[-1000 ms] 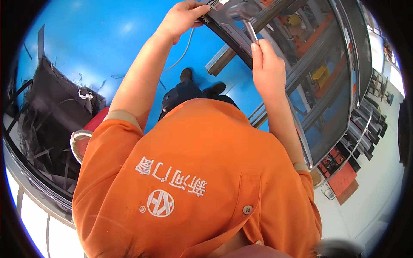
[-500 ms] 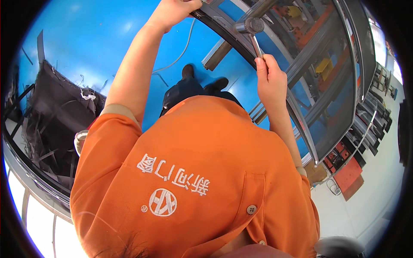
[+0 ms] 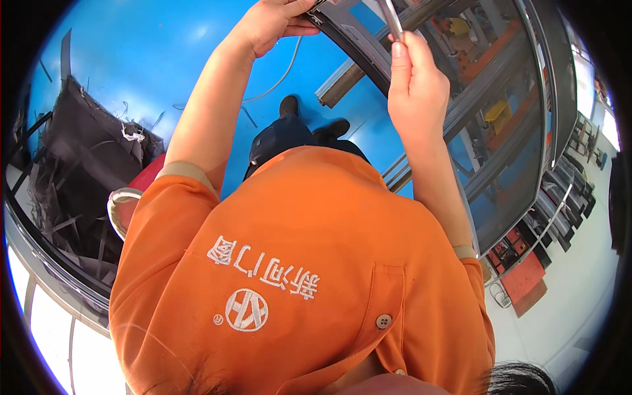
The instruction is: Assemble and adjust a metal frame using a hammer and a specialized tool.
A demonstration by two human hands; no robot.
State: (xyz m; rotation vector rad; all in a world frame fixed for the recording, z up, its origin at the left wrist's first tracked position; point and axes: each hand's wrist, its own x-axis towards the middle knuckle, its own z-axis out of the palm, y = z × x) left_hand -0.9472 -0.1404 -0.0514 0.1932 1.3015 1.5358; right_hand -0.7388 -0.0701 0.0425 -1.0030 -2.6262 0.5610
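**Both hands on the frame work**

The left hand (image 3: 273,26) clasps the dark curved frame (image 3: 355,46) at the top edge of the view, fingers wrapped over its end. The right hand (image 3: 415,92) is clenched around a slim metal tool (image 3: 393,18) that points up, just beside the frame. Below lies a blue floor (image 3: 131,59); the orange shirt (image 3: 296,276) fills the foreground.

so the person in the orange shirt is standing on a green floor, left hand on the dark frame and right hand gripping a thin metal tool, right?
Not quite: the floor is blue, not green, as the head view shows. The rest stands: the person in the orange shirt has the left hand on the dark frame, and the right hand grips a thin metal tool.
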